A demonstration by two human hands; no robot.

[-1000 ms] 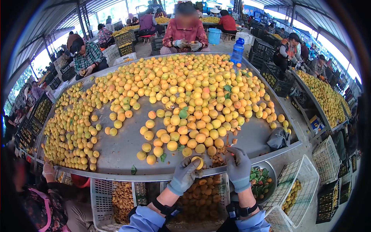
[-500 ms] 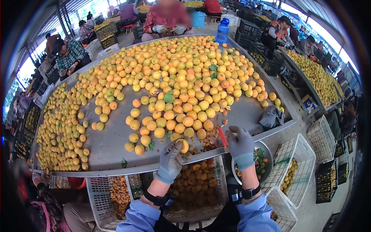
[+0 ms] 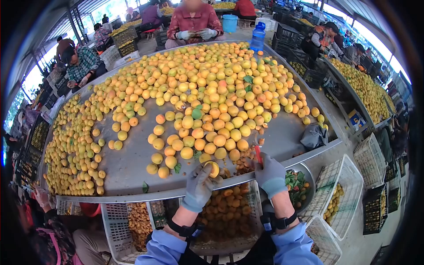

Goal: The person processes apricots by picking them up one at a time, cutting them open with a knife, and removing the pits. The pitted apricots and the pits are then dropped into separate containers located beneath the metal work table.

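Observation:
My left hand (image 3: 199, 185), in a grey work glove, is closed on an apricot (image 3: 212, 169) just over the table's front edge. The apricot shows a dark line across it that may be a cut. Gripped in my gloved right hand (image 3: 270, 173) is a small knife with a red handle (image 3: 258, 154), its thin blade pointing up and away from me, apart from the fruit. A large heap of yellow-orange apricots (image 3: 212, 101) spreads over the metal table (image 3: 128, 170) beyond both hands. Brown scraps (image 3: 244, 165) lie between my hands.
Below the edge stands a crate of apricot halves (image 3: 225, 207), flanked by a crate of brown pieces (image 3: 138, 221) and a metal bowl (image 3: 312, 187) with leaves. A grey bag (image 3: 314, 136) and a blue bottle (image 3: 257, 36) are on the table. A co-worker (image 3: 194, 22) sits opposite.
My right hand has come a little left and lower, closer to the apricot, and the knife handle stands slightly more upright. My left hand keeps its hold. The whole view has shifted slightly.

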